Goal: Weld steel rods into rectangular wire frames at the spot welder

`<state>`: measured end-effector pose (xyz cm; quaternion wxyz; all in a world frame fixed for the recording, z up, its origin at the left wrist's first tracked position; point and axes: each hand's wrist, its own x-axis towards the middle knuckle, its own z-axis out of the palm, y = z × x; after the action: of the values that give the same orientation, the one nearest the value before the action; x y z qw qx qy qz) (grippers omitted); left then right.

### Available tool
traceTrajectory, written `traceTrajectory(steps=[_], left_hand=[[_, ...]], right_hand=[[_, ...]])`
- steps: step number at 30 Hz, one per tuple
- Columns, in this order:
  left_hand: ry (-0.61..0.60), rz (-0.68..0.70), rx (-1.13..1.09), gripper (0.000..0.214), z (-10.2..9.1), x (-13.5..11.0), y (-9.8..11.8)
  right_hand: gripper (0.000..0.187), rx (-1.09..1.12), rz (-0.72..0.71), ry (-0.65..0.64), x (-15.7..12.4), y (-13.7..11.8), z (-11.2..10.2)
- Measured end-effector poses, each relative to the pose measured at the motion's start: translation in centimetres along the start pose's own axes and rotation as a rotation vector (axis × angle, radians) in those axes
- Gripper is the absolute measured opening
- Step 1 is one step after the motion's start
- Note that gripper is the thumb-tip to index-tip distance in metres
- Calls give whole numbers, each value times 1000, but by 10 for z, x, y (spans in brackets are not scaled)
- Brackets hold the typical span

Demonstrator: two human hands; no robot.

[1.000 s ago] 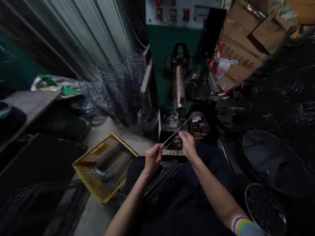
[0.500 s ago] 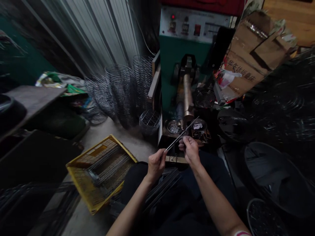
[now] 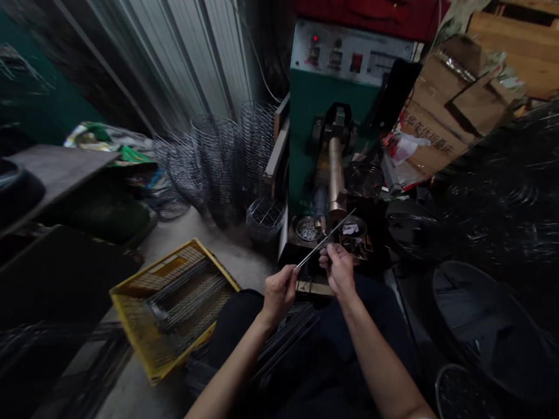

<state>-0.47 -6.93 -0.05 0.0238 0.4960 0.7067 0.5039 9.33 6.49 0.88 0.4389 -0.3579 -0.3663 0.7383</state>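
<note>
My left hand point(image 3: 278, 292) and my right hand point(image 3: 339, 269) are both closed on a few thin metal rods point(image 3: 327, 237), held as a bundle slanting up to the right. The left hand pinches the lower end and the right hand grips the middle. The rods' upper tips lie just below the brass-coloured arm point(image 3: 335, 174) of a green machine point(image 3: 314, 116). More dark rods point(image 3: 283, 337) rest across my lap.
A yellow crate point(image 3: 144, 308) holding metal rods stands on the floor at the left. Stacked wire frames point(image 3: 218, 157) lean against the corrugated wall. A small wire basket point(image 3: 264, 215), two small dishes point(image 3: 308, 228) and cardboard point(image 3: 454, 99) surround the machine. Dark round pans point(image 3: 484, 314) fill the right.
The view has tilted up and shifted a little, so more of the machine's control panel shows. Both hands keep their grip on the rods in almost the same pose.
</note>
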Motion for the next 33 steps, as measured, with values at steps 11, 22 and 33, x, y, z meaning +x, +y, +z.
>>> traceTrajectory(steps=[11, 22, 33], left_hand=[[-20, -29, 22, 23, 0, 5, -6], [-37, -11, 45, 24, -3, 11, -4], [-38, 44, -16, 25, 10, 26, -3]], right_hand=[[36, -4, -3, -17, 7, 0, 5], [32, -11, 38, -10, 8, -3, 8], [36, -172, -133, -5, 22, -5, -12]])
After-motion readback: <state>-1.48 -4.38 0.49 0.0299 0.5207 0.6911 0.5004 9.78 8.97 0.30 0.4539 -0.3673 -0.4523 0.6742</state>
